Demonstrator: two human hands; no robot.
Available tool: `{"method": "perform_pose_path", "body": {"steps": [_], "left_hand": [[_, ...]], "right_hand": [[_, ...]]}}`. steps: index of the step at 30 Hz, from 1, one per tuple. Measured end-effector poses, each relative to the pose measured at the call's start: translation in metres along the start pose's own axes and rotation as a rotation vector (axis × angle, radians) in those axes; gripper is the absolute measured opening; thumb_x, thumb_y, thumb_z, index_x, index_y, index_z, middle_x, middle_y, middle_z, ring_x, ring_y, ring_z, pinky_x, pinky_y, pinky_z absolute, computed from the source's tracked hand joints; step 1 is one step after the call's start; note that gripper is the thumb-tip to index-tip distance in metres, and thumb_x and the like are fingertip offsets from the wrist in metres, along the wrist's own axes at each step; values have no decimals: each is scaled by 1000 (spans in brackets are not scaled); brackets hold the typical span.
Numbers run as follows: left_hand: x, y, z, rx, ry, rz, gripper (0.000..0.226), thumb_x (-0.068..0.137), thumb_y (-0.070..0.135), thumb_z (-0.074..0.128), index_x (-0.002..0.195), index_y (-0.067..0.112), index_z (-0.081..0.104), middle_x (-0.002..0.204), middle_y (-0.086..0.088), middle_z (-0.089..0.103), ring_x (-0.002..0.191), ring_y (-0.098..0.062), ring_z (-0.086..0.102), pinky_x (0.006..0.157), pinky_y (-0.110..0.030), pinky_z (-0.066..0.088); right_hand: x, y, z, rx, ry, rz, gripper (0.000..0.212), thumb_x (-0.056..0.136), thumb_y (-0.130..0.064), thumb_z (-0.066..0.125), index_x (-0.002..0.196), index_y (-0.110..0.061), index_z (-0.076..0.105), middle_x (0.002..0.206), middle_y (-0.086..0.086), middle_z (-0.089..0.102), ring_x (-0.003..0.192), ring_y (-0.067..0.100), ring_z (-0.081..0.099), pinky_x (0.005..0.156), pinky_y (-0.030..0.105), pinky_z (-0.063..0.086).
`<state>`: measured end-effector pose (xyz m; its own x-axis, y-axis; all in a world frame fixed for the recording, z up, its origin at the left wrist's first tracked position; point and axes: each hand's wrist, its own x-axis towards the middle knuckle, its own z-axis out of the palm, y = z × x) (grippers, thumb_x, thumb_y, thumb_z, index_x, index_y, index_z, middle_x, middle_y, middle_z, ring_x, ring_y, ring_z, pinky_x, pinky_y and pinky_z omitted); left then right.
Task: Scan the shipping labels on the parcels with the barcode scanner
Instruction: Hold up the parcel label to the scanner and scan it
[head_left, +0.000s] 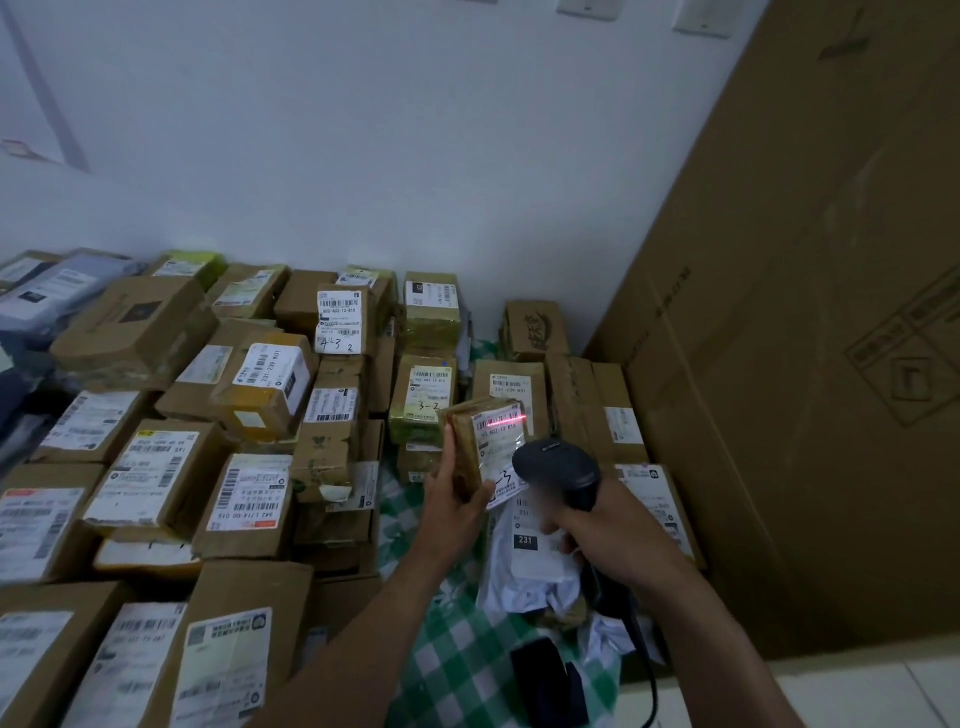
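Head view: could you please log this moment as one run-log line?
left hand holds small parcel | right hand grips barcode scanner | red beam on shipping label

Green-white checked cloth (457, 644) spread flat. Black object (543, 675) laid near cloth's front edge; kind not told. Huge cardboard carton (810, 312) stood at right, against white wall (363, 130). Pale tiled floor (857, 691) seen beneath carton.
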<state>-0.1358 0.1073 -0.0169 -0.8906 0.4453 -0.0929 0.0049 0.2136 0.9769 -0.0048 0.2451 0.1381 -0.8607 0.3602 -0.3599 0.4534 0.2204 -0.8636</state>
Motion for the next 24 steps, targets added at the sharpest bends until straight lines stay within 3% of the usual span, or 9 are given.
{"method": "perform_pose_path", "body": {"steps": [5, 7, 11, 14, 18, 20, 22, 24], "left_hand": [[-3, 2, 1, 13, -10, -1, 100, 89, 56, 69, 155, 60, -6, 163, 2, 34, 150, -23, 31, 125, -53, 21], [-1, 1, 0, 12, -16, -8, 101, 86, 60, 68, 155, 62, -6, 164, 4, 31, 151, -24, 29, 123, -55, 25], [0, -1, -2, 4, -22, -12, 99, 89, 54, 69, 155, 61, -5, 164, 7, 31, 153, -23, 25, 123, -45, 20], [-1, 1, -4, -22, -12, 1, 99, 89, 54, 71, 156, 60, -2, 163, 6, 33, 150, -21, 32, 122, -54, 32], [1, -3, -5, -42, -30, -7, 101, 88, 59, 72, 157, 59, -2, 162, 1, 37, 148, -20, 38, 119, -52, 38], [-1, 2, -5, -65, -34, -9, 101, 93, 48, 73, 160, 52, -2, 160, 4, 38, 141, -2, 44, 114, -34, 45], [3, 6, -4, -110, -65, -9, 100, 96, 34, 72, 162, 44, -2, 151, 10, 46, 119, 20, 52, 94, -10, 49], [11, 17, 0, -105, -91, -28, 100, 92, 44, 73, 161, 51, 0, 142, 14, 54, 113, 17, 56, 88, -9, 49]], "right_hand": [[2, 2, 2, 8, -1, 11, 31, 96, -38, 71, 126, -31, 65, 84, 2, 76, 62, 8, 65, 58, 22, 53], [3, 2, 2, 14, -5, 14, 34, 96, -39, 71, 128, -32, 63, 84, 1, 76, 63, 8, 65, 58, 21, 53], [4, 0, 2, 7, -8, 30, 31, 96, -40, 71, 126, -31, 64, 85, 2, 77, 63, 7, 65, 59, 22, 53], [5, 0, 2, -9, -21, 35, 30, 96, -41, 71, 124, -33, 65, 86, 1, 77, 64, 8, 65, 60, 23, 54], [5, 0, 3, 12, -26, 23, 30, 97, -40, 70, 125, -33, 65, 87, 1, 77, 65, 10, 65, 61, 25, 53], [5, 0, 1, 21, -13, 10, 28, 98, -40, 69, 124, -32, 66, 89, -2, 78, 65, 11, 65, 61, 26, 53], [5, 2, -6, 6, 33, 6, 23, 96, -44, 69, 115, -31, 70, 86, -2, 77, 65, 14, 68, 63, 28, 54], [6, 3, -16, 7, 84, 3, 25, 93, -51, 70, 101, -27, 74, 71, -4, 72, 62, 13, 66, 59, 29, 50]]}}
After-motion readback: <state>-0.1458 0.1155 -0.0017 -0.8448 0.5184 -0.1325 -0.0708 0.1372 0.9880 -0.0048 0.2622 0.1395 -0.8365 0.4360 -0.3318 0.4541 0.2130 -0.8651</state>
